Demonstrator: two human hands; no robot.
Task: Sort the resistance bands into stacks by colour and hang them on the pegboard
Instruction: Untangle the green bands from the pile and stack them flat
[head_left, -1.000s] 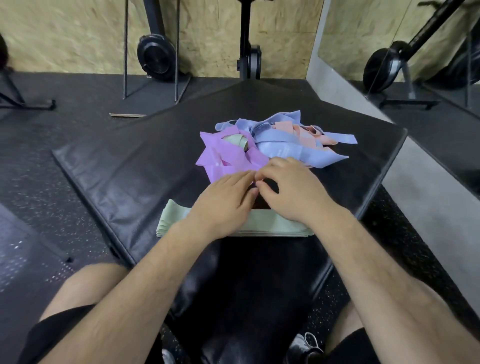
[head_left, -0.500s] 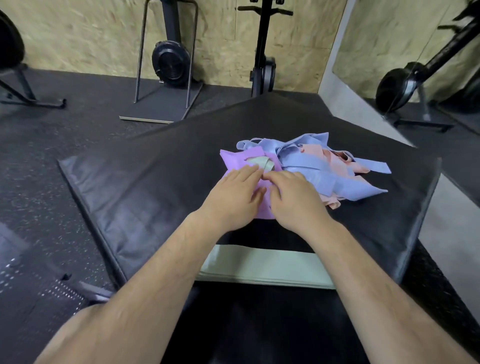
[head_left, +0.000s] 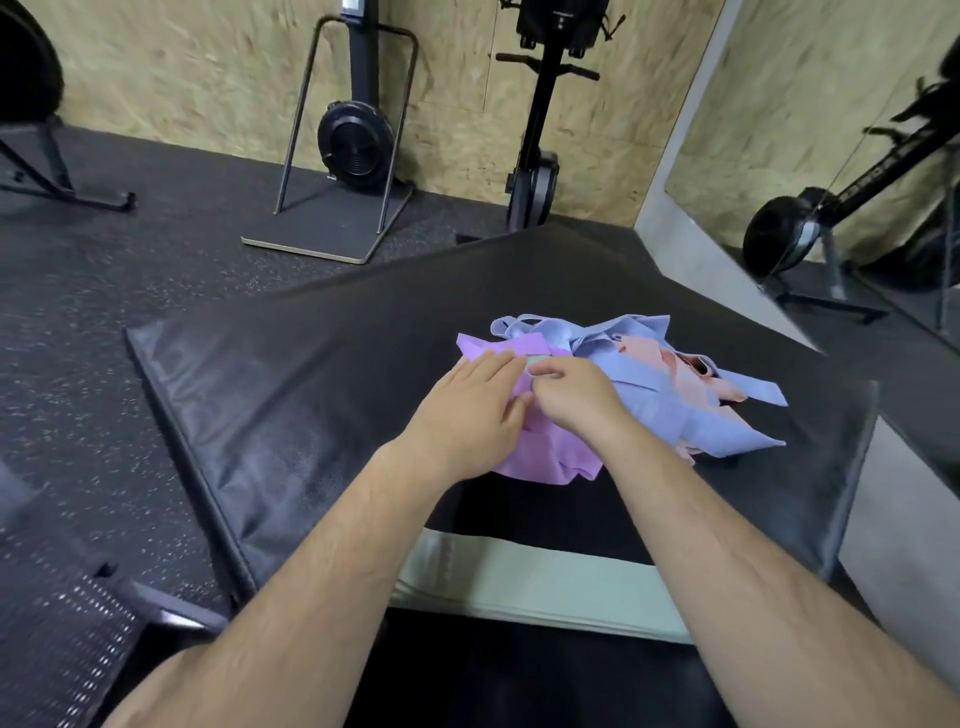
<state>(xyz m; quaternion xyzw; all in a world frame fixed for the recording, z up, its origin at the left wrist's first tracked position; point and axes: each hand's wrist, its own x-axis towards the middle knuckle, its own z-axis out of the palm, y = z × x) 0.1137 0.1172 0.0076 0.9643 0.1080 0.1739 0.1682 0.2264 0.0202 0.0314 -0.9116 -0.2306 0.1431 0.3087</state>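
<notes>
left hand (head_left: 470, 410): palm down on the purple bands (head_left: 540, 457), fingers straight and held close together, tips reaching the far edge of the purple heap
right hand (head_left: 576, 405): just beside the left, thumbs almost meeting; fingers curled, tips pinching the pale green band (head_left: 537, 362) that peeks out of the pile
pale green band: a small strip showing between the purple bands and the blue bands (head_left: 670, 421), mostly buried
tangled pile: on the far half of the black mat (head_left: 311, 389); purple on the left side, blue draped over the middle and right with two loose ends pointing right, peach bands (head_left: 644, 351) showing through the blue near the back
green stack (head_left: 519, 582): flat, neatly squared, on the near part of the mat between the two forearms, well apart from the pile; its left end is hidden under the left forearm
pegboard: cannot tell where it is from here
floor (head_left: 104, 270): dark speckled rubber around the mat
back wall (head_left: 182, 67): chipboard panels, with an upright exercise machine (head_left: 356, 140) on a stand against it
right side: a mirror (head_left: 831, 130) reflecting more gym gear
</notes>
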